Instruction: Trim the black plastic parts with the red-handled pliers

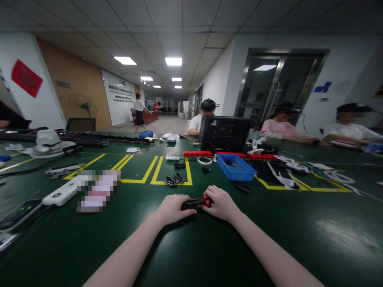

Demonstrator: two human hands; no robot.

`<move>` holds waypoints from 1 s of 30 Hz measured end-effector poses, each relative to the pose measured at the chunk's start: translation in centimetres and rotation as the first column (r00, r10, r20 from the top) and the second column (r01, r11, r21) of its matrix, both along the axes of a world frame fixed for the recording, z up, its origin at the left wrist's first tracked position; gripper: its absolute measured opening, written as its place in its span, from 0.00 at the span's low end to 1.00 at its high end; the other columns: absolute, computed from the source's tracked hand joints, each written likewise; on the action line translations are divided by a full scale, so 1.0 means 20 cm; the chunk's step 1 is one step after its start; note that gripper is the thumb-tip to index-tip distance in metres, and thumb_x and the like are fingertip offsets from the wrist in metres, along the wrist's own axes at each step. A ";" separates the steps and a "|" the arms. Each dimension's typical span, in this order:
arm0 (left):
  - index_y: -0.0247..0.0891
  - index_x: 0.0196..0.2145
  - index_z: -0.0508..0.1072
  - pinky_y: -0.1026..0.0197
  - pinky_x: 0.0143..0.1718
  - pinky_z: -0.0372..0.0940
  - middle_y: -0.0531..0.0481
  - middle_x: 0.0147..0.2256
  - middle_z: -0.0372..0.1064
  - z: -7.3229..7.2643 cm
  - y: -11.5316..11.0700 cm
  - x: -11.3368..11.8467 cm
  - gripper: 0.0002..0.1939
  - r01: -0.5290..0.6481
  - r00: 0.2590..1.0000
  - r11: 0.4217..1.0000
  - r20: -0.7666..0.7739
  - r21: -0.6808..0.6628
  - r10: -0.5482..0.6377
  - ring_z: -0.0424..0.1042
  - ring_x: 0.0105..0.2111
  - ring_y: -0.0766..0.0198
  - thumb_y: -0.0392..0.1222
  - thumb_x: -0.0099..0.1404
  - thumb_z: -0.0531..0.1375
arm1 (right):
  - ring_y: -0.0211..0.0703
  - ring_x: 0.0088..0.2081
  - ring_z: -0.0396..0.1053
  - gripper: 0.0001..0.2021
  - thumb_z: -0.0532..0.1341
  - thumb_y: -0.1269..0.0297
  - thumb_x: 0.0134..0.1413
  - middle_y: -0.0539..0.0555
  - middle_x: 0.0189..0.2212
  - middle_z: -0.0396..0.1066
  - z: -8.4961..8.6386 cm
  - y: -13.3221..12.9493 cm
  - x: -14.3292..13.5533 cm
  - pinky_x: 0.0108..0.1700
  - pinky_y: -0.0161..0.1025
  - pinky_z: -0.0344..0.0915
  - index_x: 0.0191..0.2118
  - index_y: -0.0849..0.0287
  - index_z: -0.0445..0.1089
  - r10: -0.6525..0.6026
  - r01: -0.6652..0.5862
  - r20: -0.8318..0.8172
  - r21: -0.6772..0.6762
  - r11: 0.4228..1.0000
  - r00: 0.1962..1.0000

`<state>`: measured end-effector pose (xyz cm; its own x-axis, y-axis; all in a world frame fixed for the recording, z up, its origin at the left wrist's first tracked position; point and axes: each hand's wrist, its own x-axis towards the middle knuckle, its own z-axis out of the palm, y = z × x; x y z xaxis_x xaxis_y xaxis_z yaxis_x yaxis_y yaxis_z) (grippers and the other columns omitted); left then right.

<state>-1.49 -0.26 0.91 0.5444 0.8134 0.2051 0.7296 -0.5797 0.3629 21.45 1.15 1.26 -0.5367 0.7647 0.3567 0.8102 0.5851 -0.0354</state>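
Head view: my left hand [176, 208] grips a small black part [190, 204], my right hand [219, 203] closes around a red-and-black tool [207, 201]; both are just above or on the green table [179, 255], nearer me than the blue bin [235, 167].

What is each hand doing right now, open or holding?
Left hand: closed on a black part.
Right hand: closed on a red part; whether both parts are one item, I cannot tell.
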 end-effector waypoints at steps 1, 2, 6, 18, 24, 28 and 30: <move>0.41 0.38 0.73 0.63 0.30 0.59 0.51 0.35 0.74 0.00 0.00 0.00 0.16 0.001 1.000 1.000 0.004 -0.005 -0.001 0.73 0.34 0.57 0.57 0.63 0.58 | 0.45 0.37 0.64 0.12 0.62 0.54 0.51 0.54 0.35 0.68 0.00 0.00 0.00 0.37 0.39 0.59 0.34 0.58 0.67 0.006 -0.006 -0.010 -0.004 1.000 1.000; 0.41 0.37 0.73 0.63 0.30 0.58 0.51 0.34 0.74 0.00 0.00 0.01 0.16 0.006 1.000 1.000 0.007 -0.008 -0.006 0.73 0.34 0.57 0.56 0.63 0.58 | 0.44 0.37 0.64 0.12 0.63 0.54 0.50 0.54 0.34 0.67 0.00 0.00 0.01 0.37 0.39 0.59 0.33 0.58 0.67 0.014 -0.014 -0.017 -0.002 1.000 1.000; 0.40 0.35 0.73 0.64 0.29 0.57 0.51 0.33 0.74 -0.01 0.00 0.02 0.13 0.039 0.999 0.999 0.019 0.014 -0.039 0.72 0.32 0.59 0.53 0.63 0.59 | 0.43 0.36 0.63 0.10 0.64 0.59 0.46 0.53 0.33 0.67 -0.01 0.00 0.01 0.36 0.39 0.59 0.32 0.58 0.66 0.039 -0.038 -0.018 0.023 0.999 0.999; 0.43 0.39 0.77 0.63 0.28 0.56 0.51 0.30 0.75 -0.01 -0.01 0.02 0.16 0.032 0.998 0.998 0.058 -0.051 -0.029 0.72 0.29 0.60 0.55 0.63 0.58 | 0.41 0.32 0.62 0.09 0.64 0.62 0.45 0.52 0.30 0.67 -0.02 0.00 0.01 0.35 0.38 0.57 0.29 0.58 0.64 0.037 -0.037 -0.001 0.003 0.999 0.999; 0.43 0.40 0.76 0.63 0.29 0.56 0.51 0.32 0.75 0.00 -0.02 0.03 0.16 0.021 0.998 0.995 0.065 -0.098 -0.014 0.72 0.31 0.58 0.56 0.61 0.60 | 0.41 0.32 0.62 0.10 0.64 0.60 0.44 0.52 0.30 0.67 -0.02 0.00 0.01 0.35 0.38 0.57 0.30 0.58 0.64 0.030 -0.030 -0.009 0.000 1.000 1.000; 0.43 0.39 0.76 0.64 0.29 0.55 0.51 0.32 0.74 0.00 -0.02 0.03 0.17 0.011 0.999 0.993 0.054 -0.119 -0.004 0.72 0.31 0.59 0.58 0.61 0.60 | 0.40 0.32 0.62 0.11 0.65 0.59 0.44 0.51 0.30 0.67 -0.03 0.00 0.02 0.35 0.37 0.57 0.29 0.58 0.64 0.032 -0.032 -0.017 -0.010 0.999 0.999; 0.43 0.38 0.76 0.64 0.29 0.55 0.51 0.31 0.74 0.00 -0.01 0.03 0.17 0.007 0.998 0.991 0.061 -0.137 0.002 0.72 0.30 0.59 0.58 0.61 0.59 | 0.41 0.32 0.62 0.11 0.65 0.58 0.44 0.51 0.30 0.67 -0.03 0.00 0.02 0.35 0.37 0.57 0.29 0.57 0.64 0.027 -0.027 -0.005 -0.001 1.000 1.000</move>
